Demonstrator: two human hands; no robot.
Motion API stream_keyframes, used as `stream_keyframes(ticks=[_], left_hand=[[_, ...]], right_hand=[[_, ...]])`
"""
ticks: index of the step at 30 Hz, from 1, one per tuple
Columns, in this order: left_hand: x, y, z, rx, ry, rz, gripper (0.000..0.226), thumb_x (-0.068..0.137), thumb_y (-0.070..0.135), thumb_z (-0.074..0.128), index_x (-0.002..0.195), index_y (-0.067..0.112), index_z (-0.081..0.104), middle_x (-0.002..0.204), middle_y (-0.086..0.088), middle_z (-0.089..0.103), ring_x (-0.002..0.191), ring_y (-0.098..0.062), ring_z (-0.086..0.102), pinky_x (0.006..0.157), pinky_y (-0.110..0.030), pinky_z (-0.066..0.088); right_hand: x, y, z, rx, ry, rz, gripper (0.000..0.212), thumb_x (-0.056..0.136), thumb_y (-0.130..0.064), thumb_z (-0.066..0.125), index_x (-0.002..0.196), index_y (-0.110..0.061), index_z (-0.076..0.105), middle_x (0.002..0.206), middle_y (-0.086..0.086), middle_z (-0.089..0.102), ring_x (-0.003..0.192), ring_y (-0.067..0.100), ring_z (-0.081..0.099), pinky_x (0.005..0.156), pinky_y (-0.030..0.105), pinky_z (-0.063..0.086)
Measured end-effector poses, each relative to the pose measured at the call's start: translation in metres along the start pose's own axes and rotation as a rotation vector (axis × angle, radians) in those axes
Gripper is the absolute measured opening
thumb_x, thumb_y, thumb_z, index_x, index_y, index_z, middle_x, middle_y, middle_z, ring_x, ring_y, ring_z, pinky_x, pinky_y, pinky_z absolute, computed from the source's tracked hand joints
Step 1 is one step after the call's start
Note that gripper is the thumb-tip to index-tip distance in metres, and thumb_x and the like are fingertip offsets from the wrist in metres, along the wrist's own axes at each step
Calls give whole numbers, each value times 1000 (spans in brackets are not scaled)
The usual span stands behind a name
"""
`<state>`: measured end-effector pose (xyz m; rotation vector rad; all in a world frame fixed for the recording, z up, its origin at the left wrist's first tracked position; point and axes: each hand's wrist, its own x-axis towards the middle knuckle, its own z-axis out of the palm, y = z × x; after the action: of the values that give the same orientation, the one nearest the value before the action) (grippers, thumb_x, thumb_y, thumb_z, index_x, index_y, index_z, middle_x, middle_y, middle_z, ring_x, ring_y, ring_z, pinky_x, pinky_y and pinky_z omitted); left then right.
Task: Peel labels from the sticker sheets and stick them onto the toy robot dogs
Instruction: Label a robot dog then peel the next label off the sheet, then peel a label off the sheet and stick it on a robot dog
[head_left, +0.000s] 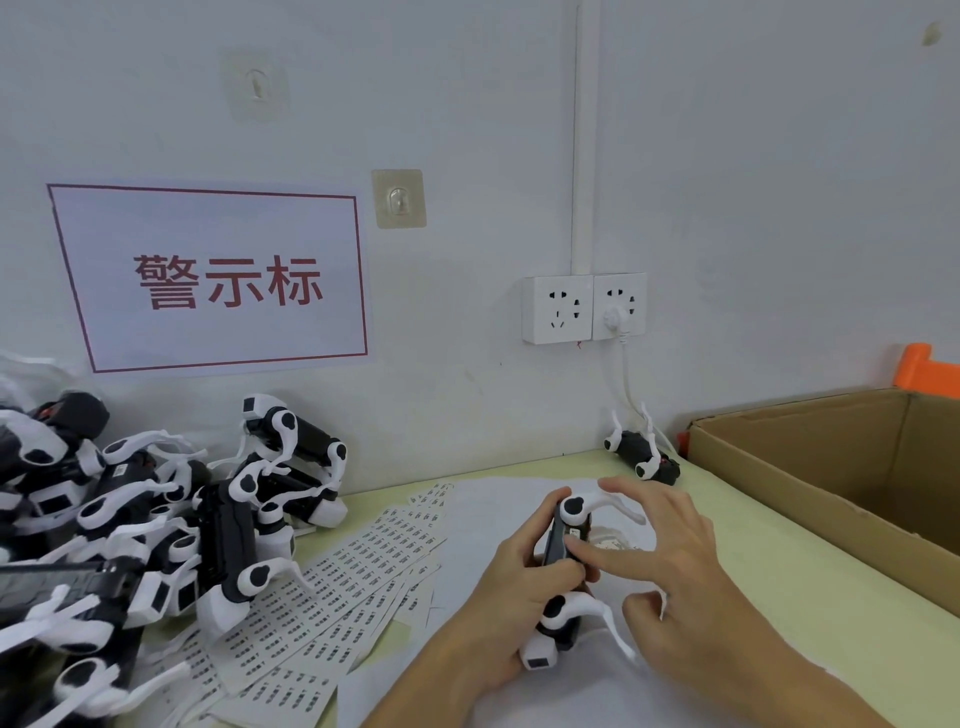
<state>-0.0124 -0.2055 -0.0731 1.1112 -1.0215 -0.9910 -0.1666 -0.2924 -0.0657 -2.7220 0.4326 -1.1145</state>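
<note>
Many toy dogs (156, 519) are heaped far left of the left hand (511, 597), sticker sheets (332, 597) just beside it. It grips one toy dog (563, 540); the right hand's (670, 577) straight forefinger presses, seemingly, a label there.

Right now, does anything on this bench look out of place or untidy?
Yes. One black-and-white toy robot dog lies alone on its back, legs up, by the brown cardboard box, apart from the jumbled pile of dogs. The white sticker sheets lie fanned, partly under that pile.
</note>
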Motion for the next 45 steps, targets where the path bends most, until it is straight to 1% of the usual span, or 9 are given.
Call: stream_keyframes(ticks=[5, 13, 20, 24, 27, 29, 33, 38, 45], left_hand=[[-1, 2, -1, 2, 15, -29, 70, 74, 8, 62, 131, 49, 58, 99, -6, 70, 94, -25, 62, 90, -39, 42], [-2, 4, 1, -13, -11, -30, 65, 74, 10, 61, 130, 43, 60, 88, -8, 64, 87, -23, 56, 82, -40, 36], [-6, 9, 1, -125, -30, -103, 58, 75, 11, 59, 127, 37, 64, 89, -9, 61, 81, -23, 56, 68, -28, 46], [-7, 11, 0, -270, -55, -128, 59, 77, 8, 46, 128, 31, 64, 95, -14, 56, 71, -21, 55, 62, -29, 45], [-9, 9, -6, -340, -5, -173, 62, 89, 4, 39, 137, 41, 55, 106, -22, 67, 74, -28, 64, 63, -30, 51], [-10, 8, -7, -301, 1, -201, 60, 91, 4, 40, 139, 39, 47, 111, -26, 70, 79, -32, 63, 69, -33, 48], [-14, 12, -5, -218, -82, -191, 58, 76, 9, 54, 133, 15, 45, 117, -29, 67, 80, -35, 64, 66, -32, 51], [-14, 15, -3, -192, -101, -147, 40, 74, 10, 61, 114, 10, 64, 110, -33, 68, 71, -34, 68, 64, -31, 54], [-11, 15, -7, -277, -81, -133, 51, 73, 13, 64, 124, 12, 68, 113, -26, 68, 81, -42, 68, 63, -32, 55]], right_hand=[[0, -2, 2, 116, 37, 44, 72, 63, -4, 44, 106, -55, 72, 147, -16, 38, 136, -2, 23, 105, 21, 16], [-1, -3, 4, 14, 81, 60, 74, 60, -1, 47, 117, -42, 72, 141, -1, 47, 130, 2, 27, 100, 28, 22], [0, -1, 4, 107, 16, 96, 69, 68, -4, 41, 109, -51, 72, 144, -12, 40, 134, -10, 17, 106, 27, 19], [0, -5, 1, 260, 153, 187, 59, 73, 0, 45, 93, -47, 73, 135, -17, 50, 129, -5, 39, 98, 12, 31], [2, -3, -3, 344, 195, 285, 55, 90, 5, 53, 113, -45, 60, 126, -30, 53, 122, -7, 47, 92, 14, 38], [2, 1, -5, 451, 161, 397, 45, 96, -14, 57, 121, -51, 51, 126, -35, 52, 122, -9, 47, 91, 20, 40], [3, 8, -8, 739, 29, 658, 46, 78, -56, 55, 123, -55, 57, 124, -23, 60, 114, -2, 57, 94, 28, 43], [6, 7, -9, 958, -134, 712, 41, 79, -57, 65, 116, -42, 70, 106, 0, 76, 85, 16, 72, 70, 32, 50], [10, 8, -10, 977, -76, 717, 24, 95, -37, 57, 103, -29, 78, 79, -2, 69, 63, 13, 47, 62, 28, 40]])
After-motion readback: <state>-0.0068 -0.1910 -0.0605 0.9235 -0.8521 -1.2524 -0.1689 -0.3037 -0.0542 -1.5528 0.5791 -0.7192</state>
